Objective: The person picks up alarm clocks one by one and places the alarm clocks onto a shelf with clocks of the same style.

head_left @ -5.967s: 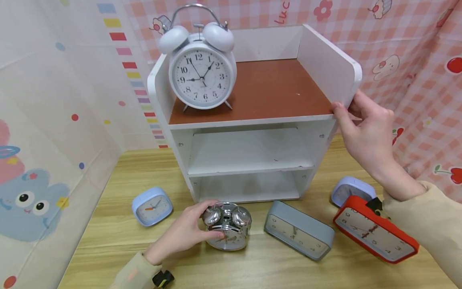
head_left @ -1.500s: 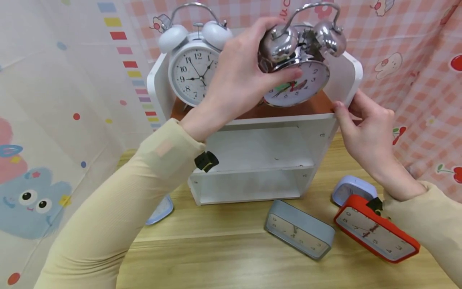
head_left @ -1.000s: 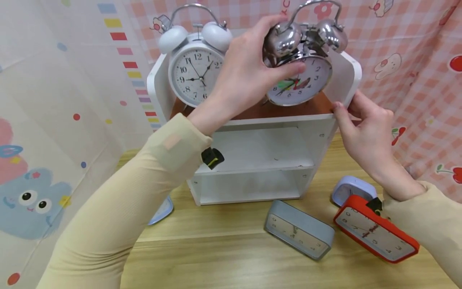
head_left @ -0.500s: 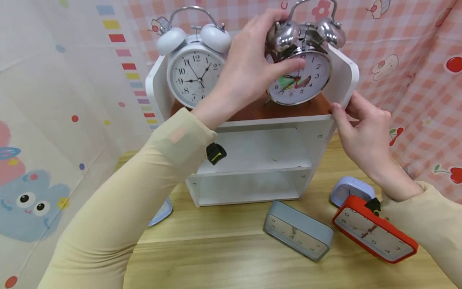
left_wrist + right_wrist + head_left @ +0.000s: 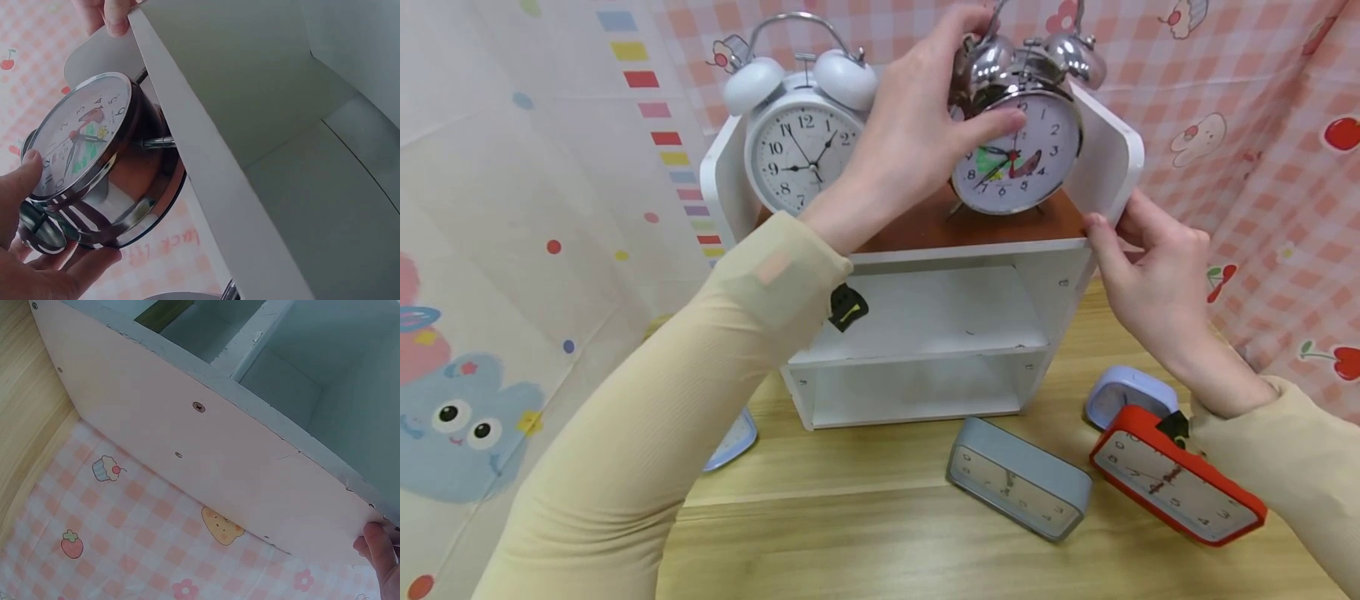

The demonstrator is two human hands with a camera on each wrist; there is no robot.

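Note:
My left hand (image 5: 917, 125) grips a silver twin-bell alarm clock (image 5: 1048, 179) at its left side, thumb over the edge of the face. The clock stands on the brown top board (image 5: 925, 221) of a small white shelf unit (image 5: 1056, 292). In the left wrist view its metal legs (image 5: 159, 142) meet the board's edge. Left of it on the same board is a white twin-bell alarm clock (image 5: 805, 158), partly hidden by my left hand. My right hand (image 5: 1161, 275) holds the unit's right side panel (image 5: 156, 425), thumb at the front edge.
On the wooden table (image 5: 850, 517) lie a grey-blue clock (image 5: 1030, 467) and a red clock (image 5: 1180, 475), with a small lavender clock (image 5: 1131, 392) behind. A light-blue clock (image 5: 733, 442) is mostly hidden by my left sleeve. Patterned cloth (image 5: 1225, 167) hangs behind.
My left hand has lifted the silver alarm clock from the table onto the top board. Over the last second the clock has tipped more upright and shifted slightly back. My right hand keeps its hold.

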